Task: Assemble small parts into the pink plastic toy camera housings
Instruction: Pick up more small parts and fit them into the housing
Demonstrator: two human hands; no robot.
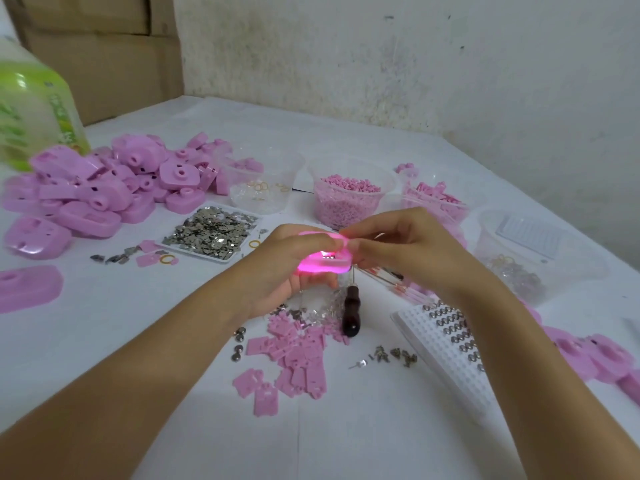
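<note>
Housing (325,265), glowing pink, held above the table (346,445) at centre between both hands. The left hand (291,268) curls fingers and thumb round its left end; the right hand (408,251) pinches its right edge. Beneath lie an awl (351,315) and pink plates (298,358); a heap (104,188) of housings lies far left.

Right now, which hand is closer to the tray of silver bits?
Left. The left hand is just right of the tray, gripping the pink housing; the right hand is farther right, pinching its other end.
</note>
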